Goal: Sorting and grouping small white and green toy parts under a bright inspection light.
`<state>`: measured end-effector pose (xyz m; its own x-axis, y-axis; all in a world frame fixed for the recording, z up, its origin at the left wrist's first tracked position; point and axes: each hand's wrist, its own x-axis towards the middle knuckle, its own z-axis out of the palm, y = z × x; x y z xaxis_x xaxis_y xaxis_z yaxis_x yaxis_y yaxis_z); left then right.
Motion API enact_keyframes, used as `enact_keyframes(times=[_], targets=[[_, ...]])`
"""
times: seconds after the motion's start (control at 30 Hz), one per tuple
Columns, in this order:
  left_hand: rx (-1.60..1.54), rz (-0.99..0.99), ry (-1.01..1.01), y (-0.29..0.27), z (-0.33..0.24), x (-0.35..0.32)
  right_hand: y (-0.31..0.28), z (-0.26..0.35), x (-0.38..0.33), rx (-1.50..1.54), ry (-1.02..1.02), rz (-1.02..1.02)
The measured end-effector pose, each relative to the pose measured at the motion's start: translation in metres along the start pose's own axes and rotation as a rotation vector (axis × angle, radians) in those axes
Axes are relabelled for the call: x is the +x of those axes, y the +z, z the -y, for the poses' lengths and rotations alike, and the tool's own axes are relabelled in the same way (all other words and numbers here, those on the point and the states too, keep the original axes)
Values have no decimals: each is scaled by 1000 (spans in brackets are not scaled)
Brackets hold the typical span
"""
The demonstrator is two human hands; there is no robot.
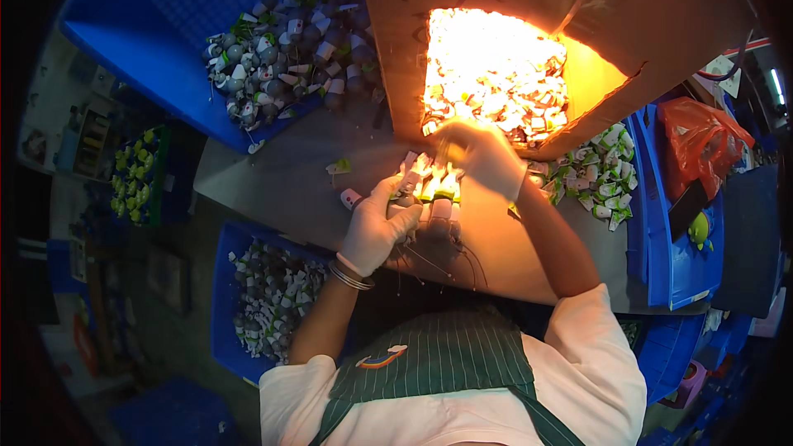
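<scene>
2 gloved hands grasp small plastic parts (431, 186): left hand (376, 227) clenched, right hand (483, 157) pinching; glare from the lit cardboard box (661, 25) could cause fumbles.

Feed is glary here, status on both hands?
Left hand gripping small wired parts. Right hand at same cluster, grip unclear. Cardboard box close behind.

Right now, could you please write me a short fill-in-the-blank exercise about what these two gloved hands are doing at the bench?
1. Both hands wear thin ____ gloves; the left hand grips a small part.
2. The right hand reaches toward the lit ____ box.
3. The crate of small grey parts at upper left is coloured ____.
4. The wrist of the left hand carries thin metal ____.

Missing words: white; cardboard; blue; bangles
</scene>
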<state>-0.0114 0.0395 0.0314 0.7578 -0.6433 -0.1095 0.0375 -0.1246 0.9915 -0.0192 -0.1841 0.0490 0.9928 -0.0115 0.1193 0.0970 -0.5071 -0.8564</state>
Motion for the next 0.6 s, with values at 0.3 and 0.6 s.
enact_keyframes(times=[0.3,0.6], targets=[[-199,18,-17,10,10,-7,-50,-117,128,-715,49,-605],[-203,-23,-157,-3,5,-21,-53,-110,116,-721,32,-515]])
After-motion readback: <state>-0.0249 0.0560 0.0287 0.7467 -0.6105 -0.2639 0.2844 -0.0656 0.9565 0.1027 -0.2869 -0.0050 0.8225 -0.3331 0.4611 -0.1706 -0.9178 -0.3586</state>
